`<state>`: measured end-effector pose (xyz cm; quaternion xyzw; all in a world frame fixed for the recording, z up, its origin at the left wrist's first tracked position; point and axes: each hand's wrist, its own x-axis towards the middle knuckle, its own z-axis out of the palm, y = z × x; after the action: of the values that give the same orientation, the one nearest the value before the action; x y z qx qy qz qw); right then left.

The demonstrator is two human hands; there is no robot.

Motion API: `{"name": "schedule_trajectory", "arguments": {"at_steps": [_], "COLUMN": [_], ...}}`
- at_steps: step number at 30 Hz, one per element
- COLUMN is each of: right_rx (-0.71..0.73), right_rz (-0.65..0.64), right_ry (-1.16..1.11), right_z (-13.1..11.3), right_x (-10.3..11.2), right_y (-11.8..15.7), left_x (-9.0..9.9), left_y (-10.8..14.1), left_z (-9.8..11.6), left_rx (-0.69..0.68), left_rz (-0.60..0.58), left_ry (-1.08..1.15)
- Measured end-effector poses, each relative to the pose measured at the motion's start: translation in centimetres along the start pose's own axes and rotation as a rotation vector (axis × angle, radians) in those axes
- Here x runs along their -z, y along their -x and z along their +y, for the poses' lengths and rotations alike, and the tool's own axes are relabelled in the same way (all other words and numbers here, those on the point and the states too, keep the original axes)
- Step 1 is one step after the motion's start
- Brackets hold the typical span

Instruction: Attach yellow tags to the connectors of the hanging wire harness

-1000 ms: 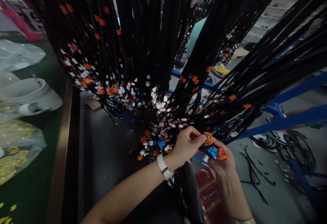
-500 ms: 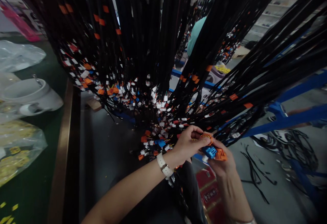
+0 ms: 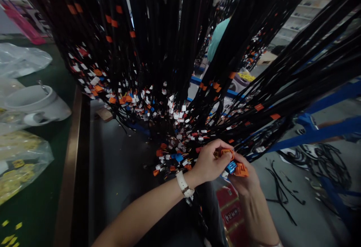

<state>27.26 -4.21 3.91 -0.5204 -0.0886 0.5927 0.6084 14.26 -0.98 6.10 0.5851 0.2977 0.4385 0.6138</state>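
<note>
My left hand (image 3: 209, 162), with a white strap on its wrist, pinches an open-framed orange connector (image 3: 227, 152) between thumb and fingers. My right hand (image 3: 246, 185) is closed around a small cluster of connectors just beside it. In that cluster show a blue connector (image 3: 231, 167), a second orange connector (image 3: 241, 170) and a white connector (image 3: 225, 174). The two hands meet at the framed orange piece; the right fingertips are partly hidden behind it. Below and left of my hands hang wire ends with a blue connector (image 3: 179, 157) and several orange and white ones.
Thick bundles of black harness cables (image 3: 163, 32) hang in front, tipped with many connectors. Blue frame bars (image 3: 332, 128) run at the right. On the green surface at left are a white pot (image 3: 31, 102) and a bag of yellow parts (image 3: 22, 164). A person in a teal top (image 3: 218, 38) is behind the cables.
The left thumb has bent and slid slightly down over the framed orange connector. The blue and orange connectors in the right hand have turned a little. Both hands stay together.
</note>
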Motion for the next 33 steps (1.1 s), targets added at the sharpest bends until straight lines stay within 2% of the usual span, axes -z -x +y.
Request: {"name": "schedule_trajectory", "arguments": {"at_steps": [5, 10, 12, 15, 20, 23, 25, 28, 30, 33], "right_rx": [-0.024, -0.068, -0.071, -0.059, -0.038, -0.040, -0.036, -0.022, -0.030, -0.026], "right_rz": [0.029, -0.009, -0.013, -0.013, -0.009, -0.052, -0.117, -0.170, -0.158, -0.120], "right_ry": [-0.035, -0.015, -0.014, -0.028, -0.019, 0.000, 0.028, 0.080, 0.117, 0.145], "right_z": [-0.2, -0.3, -0.3, -0.2, -0.2, -0.2, -0.3, -0.6, -1.0, -1.6], "right_x": [-0.4, -0.2, -0.1, 0.0, 0.0, -0.2, -0.3, -0.4, -0.4, -0.1], "right_y": [0.2, 0.4, 0.3, 0.2, 0.2, 0.3, 0.3, 0.3, 0.4, 0.5], "left_x": [0.1, 0.6, 0.7, 0.7, 0.3, 0.4, 0.6, 1.2, 1.7, 2.4], "left_y": [0.2, 0.4, 0.4, 0.4, 0.4, 0.3, 0.3, 0.5, 0.8, 1.4], "left_z": [-0.6, -1.3, -1.6, -1.8, -1.5, -1.3, -1.6, -2.2, -2.6, -2.7], "left_rx": [0.026, 0.263, 0.295, 0.288, 0.232, 0.279, 0.339, 0.449, 0.505, 0.523], "left_rz": [0.014, -0.059, -0.071, -0.081, -0.033, -0.034, -0.001, 0.124, 0.192, 0.205], "left_ry": [0.136, 0.461, 0.546, 0.563, 0.447, 0.474, 0.574, 0.772, 0.856, 0.897]}}
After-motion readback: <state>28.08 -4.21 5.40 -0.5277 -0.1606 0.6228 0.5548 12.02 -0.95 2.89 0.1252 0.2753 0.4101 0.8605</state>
